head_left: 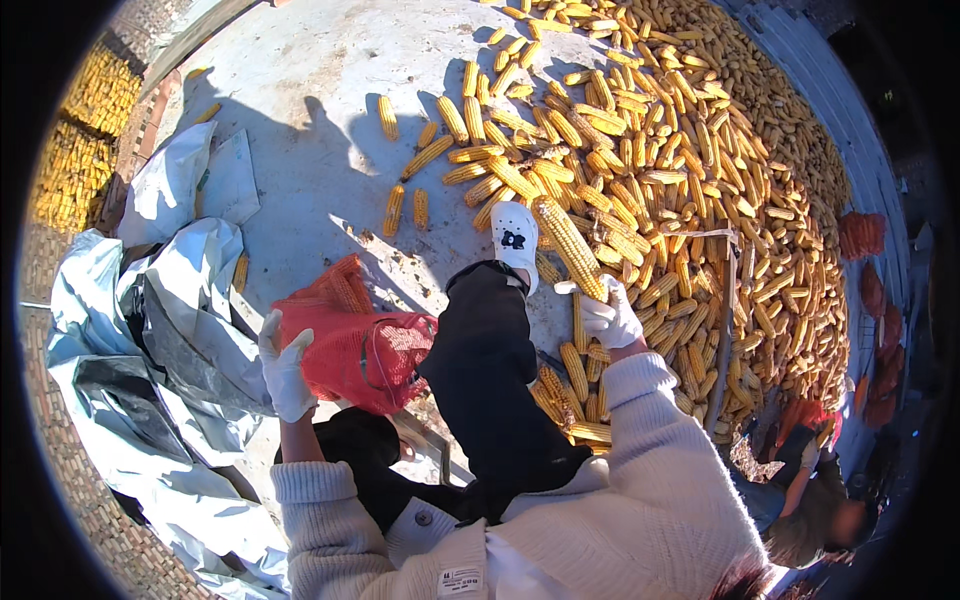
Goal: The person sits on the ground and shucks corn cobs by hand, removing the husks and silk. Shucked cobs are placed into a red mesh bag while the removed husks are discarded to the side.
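Note:
Gloved in white, my right hand (pixel 609 315) grips the lower end of a yellow corn cob (pixel 568 240), which points up and away from me. My left hand (pixel 286 367), also in a white glove, is raised with thumb and fingers apart beside a red mesh bag (pixel 330 349). Whether it touches the bag I cannot tell. The bag lies slumped on the concrete, left of my leg, with its mouth towards my leg. A large heap of husked corn cobs (pixel 645 180) spreads in front and to the right. My foot in a white clog (pixel 514 236) stands at its edge.
Crumpled white plastic sheeting (pixel 187 300) lies at the left. A long wooden bar (pixel 724 337) stands in the cobs at right. Loose cobs (pixel 394 210) are scattered on the concrete floor (pixel 300 67). At lower right a co-worker (pixel 806 487) bends by a red bag; more red bags (pixel 861 236) lie beyond.

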{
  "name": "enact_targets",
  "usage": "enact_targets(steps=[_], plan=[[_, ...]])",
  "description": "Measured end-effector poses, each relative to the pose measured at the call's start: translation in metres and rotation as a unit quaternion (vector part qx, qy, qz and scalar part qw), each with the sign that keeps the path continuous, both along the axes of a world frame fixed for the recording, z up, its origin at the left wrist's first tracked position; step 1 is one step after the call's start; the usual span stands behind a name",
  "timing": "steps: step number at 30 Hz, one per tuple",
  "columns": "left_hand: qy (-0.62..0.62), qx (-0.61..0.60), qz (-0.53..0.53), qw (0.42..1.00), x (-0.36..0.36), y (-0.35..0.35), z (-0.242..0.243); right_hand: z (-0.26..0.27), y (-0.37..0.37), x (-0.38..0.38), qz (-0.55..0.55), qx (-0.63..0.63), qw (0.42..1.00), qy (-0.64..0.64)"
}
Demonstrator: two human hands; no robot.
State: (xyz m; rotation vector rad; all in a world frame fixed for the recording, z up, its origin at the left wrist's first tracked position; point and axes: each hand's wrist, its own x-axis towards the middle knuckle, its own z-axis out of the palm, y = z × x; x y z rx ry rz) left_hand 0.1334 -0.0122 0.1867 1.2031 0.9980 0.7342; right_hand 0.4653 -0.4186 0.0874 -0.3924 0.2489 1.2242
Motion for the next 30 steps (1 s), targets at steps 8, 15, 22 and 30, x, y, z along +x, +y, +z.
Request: enact_targets(steps=[8,15,22,30], plan=[[-0.042,0.034,-0.070,0.996,-0.012,-0.002,0.009,0.109,0.087,-0.048,0.168,0.015,0.974,-0.154],[-0.118,0.127,-0.164,0.971,-0.018,-0.017,0.048,0.157,0.176,-0.076,0.393,-0.064,0.763,-0.509],[-0.003,0.087,-0.264,0.961,-0.031,-0.015,0.041,0.210,0.211,-0.127,0.340,-0.218,0.754,-0.518],[-0.029,-0.015,-0.278,0.960,-0.022,-0.019,0.033,0.181,0.215,-0.107,0.251,-0.045,0.865,-0.432]])
